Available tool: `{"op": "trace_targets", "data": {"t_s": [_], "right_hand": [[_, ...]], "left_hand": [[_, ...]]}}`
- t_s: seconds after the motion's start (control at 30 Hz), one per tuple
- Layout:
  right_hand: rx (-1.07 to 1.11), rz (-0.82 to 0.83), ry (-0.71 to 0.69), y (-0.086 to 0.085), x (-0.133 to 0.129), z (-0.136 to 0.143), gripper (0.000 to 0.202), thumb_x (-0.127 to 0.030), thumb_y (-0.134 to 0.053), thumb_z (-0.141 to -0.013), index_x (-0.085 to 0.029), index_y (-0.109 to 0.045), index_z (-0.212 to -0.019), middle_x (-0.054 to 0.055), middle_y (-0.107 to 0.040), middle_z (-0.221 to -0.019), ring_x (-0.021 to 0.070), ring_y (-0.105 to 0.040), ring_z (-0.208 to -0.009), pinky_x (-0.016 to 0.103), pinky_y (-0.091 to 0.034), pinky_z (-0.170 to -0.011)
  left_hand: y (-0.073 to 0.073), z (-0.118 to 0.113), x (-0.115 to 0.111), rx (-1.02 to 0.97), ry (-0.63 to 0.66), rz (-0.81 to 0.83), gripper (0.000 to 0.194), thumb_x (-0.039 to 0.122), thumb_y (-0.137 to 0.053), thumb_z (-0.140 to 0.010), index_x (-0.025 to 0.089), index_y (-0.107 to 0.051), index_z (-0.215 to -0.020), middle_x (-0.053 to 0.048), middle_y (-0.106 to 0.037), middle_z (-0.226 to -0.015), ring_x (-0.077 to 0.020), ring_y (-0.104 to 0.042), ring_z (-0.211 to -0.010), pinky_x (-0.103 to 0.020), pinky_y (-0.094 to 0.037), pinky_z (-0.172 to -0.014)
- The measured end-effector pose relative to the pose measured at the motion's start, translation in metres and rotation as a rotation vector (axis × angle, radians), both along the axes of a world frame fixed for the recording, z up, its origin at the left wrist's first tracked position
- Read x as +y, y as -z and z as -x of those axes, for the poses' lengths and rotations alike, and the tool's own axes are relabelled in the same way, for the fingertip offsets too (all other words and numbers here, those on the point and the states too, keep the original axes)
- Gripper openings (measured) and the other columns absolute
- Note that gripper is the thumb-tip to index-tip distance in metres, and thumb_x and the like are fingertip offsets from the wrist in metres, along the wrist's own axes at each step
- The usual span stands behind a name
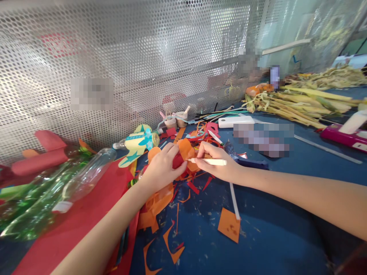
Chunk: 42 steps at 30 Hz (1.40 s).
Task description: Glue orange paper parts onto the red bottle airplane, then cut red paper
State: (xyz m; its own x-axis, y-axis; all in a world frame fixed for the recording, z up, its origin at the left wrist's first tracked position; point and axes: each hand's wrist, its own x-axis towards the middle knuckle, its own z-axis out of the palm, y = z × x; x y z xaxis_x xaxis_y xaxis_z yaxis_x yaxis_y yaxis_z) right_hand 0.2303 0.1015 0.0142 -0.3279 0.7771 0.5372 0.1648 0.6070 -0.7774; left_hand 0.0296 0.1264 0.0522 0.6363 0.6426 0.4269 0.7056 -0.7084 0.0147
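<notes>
Orange square (pixel 229 224): on the worktop (pixel 266 236), nearest, perhaps set aside.
Left hand (pixel 162 168): grip apparently closed on orange-and-red paper (pixel 185 147) between both hands, probably steadying it (fingertips partly hidden).
Right hand (pixel 216 158): grip clamped on white pen (pixel 217 162), tip at paper.
Cups (pixel 181 120): beyond, likely clear of elbows.
</notes>
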Motion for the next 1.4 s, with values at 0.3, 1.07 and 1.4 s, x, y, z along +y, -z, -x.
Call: {"op": "trace_targets", "data": {"t_s": [0.3,1.07,1.4], "right_hand": [[-0.017,-0.04,0.055,-0.0012,0.0001,0.0008,0.022,-0.022,-0.057,-0.084,-0.022,-0.038,-0.073,-0.007,-0.042,-0.062,0.0077,-0.035,-0.051,0.023,-0.029,-0.048],[0.005,-0.003,0.028,0.0003,0.0011,-0.0005,0.022,-0.027,-0.055,-0.088,-0.023,-0.037,-0.076,-0.008,-0.041,-0.062,0.0078,-0.034,-0.05,0.023,-0.025,-0.046],[0.013,0.011,0.03,-0.0005,0.0014,0.0003,0.022,-0.028,-0.056,-0.088,-0.023,-0.038,-0.076,-0.007,-0.043,-0.063,0.0079,-0.035,-0.05,0.023,-0.026,-0.046]], "left_hand": [[0.0004,0.0017,-0.0006,0.001,0.01,-0.01,0.015,0.03,-0.055,-0.085,0.02,-0.05,-0.096,-0.005,-0.058,-0.094,-0.0218,-0.061,-0.09,-0.037,-0.051,-0.08],[0.0005,0.0007,-0.001,-0.007,0.013,-0.013,0.012,0.029,-0.055,-0.085,0.021,-0.049,-0.092,-0.005,-0.058,-0.093,-0.0215,-0.061,-0.09,-0.037,-0.052,-0.08],[0.0,0.0013,-0.0005,-0.002,0.012,-0.013,0.012,0.03,-0.055,-0.085,0.021,-0.049,-0.091,-0.004,-0.057,-0.092,-0.0217,-0.061,-0.09,-0.037,-0.051,-0.08]]}}
